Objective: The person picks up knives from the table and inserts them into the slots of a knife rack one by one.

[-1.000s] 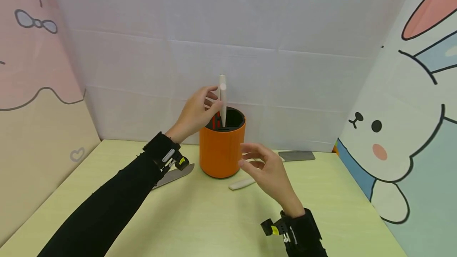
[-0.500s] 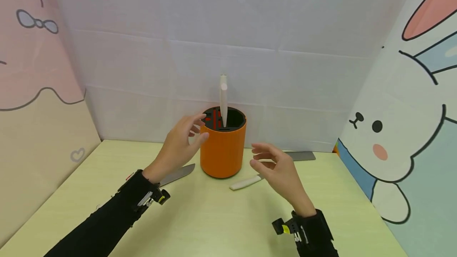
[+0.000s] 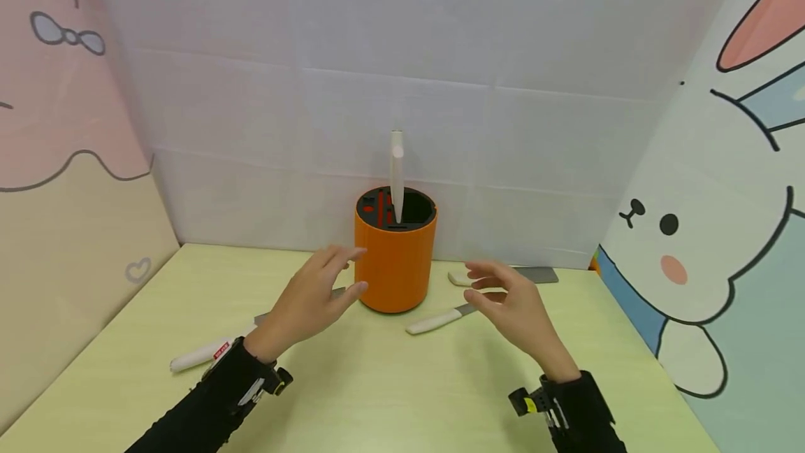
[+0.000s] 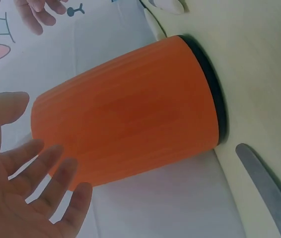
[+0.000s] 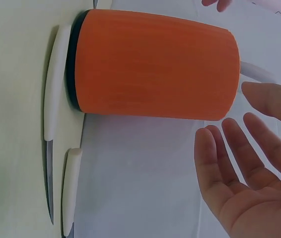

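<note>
An orange round knife block (image 3: 395, 268) with a black slotted top stands at the back of the table. A white-handled knife (image 3: 397, 166) sticks upright out of its top. My left hand (image 3: 305, 306) hovers to the left of the block, fingers spread and loosely bent, holding nothing. Below it lies a knife with a white handle (image 3: 200, 355), partly covered by the hand and wrist. My right hand (image 3: 518, 310) hangs in the air on the right, relaxed, with nothing in it. Near it lies a smaller knife (image 3: 434, 321), its blade tip covered by the hand in the head view.
Another white-handled knife with a broad grey blade (image 3: 537, 275) lies at the back right by the wall. A white sheet (image 3: 251, 124) rises behind the pale yellow table (image 3: 371, 397). Cartoon-printed panels (image 3: 673, 243) stand at both sides.
My left hand has come away from the upright knife handle, moving down and to the left. The right hand has drifted right and slightly down. The upright knife stays in the block.
</note>
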Demonstrator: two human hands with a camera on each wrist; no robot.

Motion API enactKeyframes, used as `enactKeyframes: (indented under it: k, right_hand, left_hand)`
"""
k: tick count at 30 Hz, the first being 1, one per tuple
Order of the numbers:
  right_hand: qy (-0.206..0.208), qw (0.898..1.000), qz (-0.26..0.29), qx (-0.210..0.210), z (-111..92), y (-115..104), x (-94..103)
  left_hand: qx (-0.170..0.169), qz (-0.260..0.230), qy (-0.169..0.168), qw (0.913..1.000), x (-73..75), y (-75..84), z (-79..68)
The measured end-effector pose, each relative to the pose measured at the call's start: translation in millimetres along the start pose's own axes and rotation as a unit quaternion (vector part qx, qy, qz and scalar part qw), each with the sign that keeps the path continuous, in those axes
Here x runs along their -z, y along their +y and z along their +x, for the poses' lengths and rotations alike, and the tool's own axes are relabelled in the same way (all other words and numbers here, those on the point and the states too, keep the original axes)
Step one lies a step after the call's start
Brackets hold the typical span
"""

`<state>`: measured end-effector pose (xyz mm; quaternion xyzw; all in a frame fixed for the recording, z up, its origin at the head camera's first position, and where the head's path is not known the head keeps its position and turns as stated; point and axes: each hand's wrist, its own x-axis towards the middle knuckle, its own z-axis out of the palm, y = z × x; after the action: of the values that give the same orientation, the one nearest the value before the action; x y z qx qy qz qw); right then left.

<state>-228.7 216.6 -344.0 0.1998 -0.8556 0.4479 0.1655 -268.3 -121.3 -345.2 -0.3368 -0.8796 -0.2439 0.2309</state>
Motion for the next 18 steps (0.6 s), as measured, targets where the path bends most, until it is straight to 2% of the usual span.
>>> enactKeyframes:
  k: [5, 11, 18]
  right_hand:
    - [-0.006, 1.0, -0.01, 0.003, -1, 11, -0.7]
    - [-0.026, 0.999, -0.027, 0.01, -4, 22, -7.0]
    - [-0.026, 0.998, -0.05, 0.026, -8, 36, -12.8]
  left_hand:
    - [0.004, 0.022, -0.018, 0.9996, -9.3, -0.4, -11.1]
    - [0.002, 0.025, -0.025, 0.9994, -21.1, -4.5, -23.3]
    - [0.017, 0.032, -0.049, 0.9981, -33.0, -5.7, -32.9]
